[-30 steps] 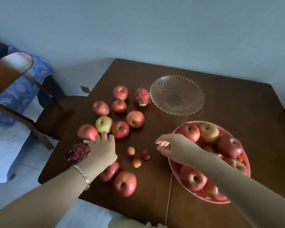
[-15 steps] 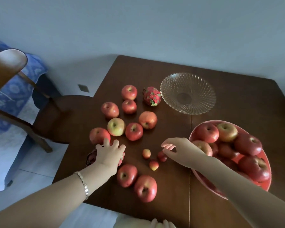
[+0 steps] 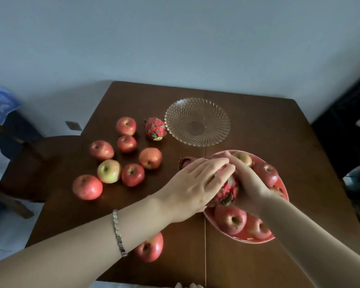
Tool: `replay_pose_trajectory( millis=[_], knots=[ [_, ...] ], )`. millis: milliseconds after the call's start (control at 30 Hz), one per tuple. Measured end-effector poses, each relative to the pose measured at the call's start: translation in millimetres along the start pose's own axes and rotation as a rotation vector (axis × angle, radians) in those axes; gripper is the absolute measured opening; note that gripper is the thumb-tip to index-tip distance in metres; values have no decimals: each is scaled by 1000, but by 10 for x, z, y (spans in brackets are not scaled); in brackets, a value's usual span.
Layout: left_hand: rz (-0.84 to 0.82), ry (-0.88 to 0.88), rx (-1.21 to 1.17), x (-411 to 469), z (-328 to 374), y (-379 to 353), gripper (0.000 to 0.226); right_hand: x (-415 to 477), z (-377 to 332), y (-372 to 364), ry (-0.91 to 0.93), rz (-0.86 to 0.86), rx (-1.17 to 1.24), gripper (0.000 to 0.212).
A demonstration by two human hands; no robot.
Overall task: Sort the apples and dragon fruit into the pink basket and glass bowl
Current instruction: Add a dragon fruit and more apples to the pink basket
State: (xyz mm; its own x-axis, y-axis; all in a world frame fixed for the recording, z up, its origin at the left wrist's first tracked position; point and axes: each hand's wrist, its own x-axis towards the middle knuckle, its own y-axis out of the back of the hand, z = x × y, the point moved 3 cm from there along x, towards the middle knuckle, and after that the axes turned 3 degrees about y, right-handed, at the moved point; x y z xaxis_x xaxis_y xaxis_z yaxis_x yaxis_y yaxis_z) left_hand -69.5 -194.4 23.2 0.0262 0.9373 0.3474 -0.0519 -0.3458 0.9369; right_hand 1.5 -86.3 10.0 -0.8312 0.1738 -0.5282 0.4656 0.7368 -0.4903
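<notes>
Both hands hold a red dragon fruit (image 3: pixel 226 193) with green-tipped scales over the left edge of the pink basket (image 3: pixel 244 241). My left hand (image 3: pixel 195 186) covers it from the left with fingers curved over the top. My right hand (image 3: pixel 248 183) grips it from the right. The basket holds several apples (image 3: pixel 231 219). A dark red scrap (image 3: pixel 185 162) peeks out behind my left fingers. The glass bowl (image 3: pixel 175 113) stands empty at the back, and a smaller dragon fruit (image 3: pixel 155 128) lies just left of it. Several apples (image 3: pixel 109 170) lie loose on the table's left half.
One more apple (image 3: pixel 149 247) lies near the front edge, partly under my left forearm. A wooden chair (image 3: pixel 29 163) stands off the table's left side, with blue cloth (image 3: pixel 0 102) behind it. Dark clutter (image 3: pixel 351 132) fills the right margin.
My left hand moved from the table's left side to the basket, carrying a dragon fruit. My right hand closed in on it from the other side. The view shifted left.
</notes>
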Motion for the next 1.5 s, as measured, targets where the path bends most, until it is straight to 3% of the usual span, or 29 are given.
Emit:
replay_pose_trajectory(
  millis=[133, 200, 267, 367, 467, 533, 733, 967, 1200, 1367, 1500],
  knots=[
    [53, -122, -58, 321, 218, -199, 108, -318, -139, 394, 29, -9, -56, 50],
    [86, -144, -97, 459, 302, -294, 101, -409, -152, 584, 36, -23, -46, 63],
    [89, -71, -98, 546, 335, -377, 95, -445, -122, 775, 39, 20, 2, 74],
    [-66, 210, -166, 593, 292, -485, 96, -484, -165, 1016, 117, 120, -61, 61],
    [-260, 539, -253, 511, 146, -632, 80, -484, -284, 1255, 260, 374, -329, 62],
    [-353, 662, -323, 434, 89, -748, 76, -444, -344, 1336, 370, 459, -573, 67],
    [-641, 672, -311, 313, 255, -929, 98, -96, -180, 1295, 651, 386, -1134, 64],
    [-634, 704, -345, 290, 261, -965, 104, 28, 141, 1341, 823, 287, -1411, 68],
    [-619, 706, -383, 291, 261, -921, 103, 56, -5, 1315, 733, 59, -1467, 68],
    [-611, 721, -386, 296, 282, -896, 102, 124, -169, 1211, 610, -111, -1715, 76],
    [-602, 719, -391, 300, 286, -892, 103, 109, -184, 1195, 417, -75, -1824, 90]
  ],
)
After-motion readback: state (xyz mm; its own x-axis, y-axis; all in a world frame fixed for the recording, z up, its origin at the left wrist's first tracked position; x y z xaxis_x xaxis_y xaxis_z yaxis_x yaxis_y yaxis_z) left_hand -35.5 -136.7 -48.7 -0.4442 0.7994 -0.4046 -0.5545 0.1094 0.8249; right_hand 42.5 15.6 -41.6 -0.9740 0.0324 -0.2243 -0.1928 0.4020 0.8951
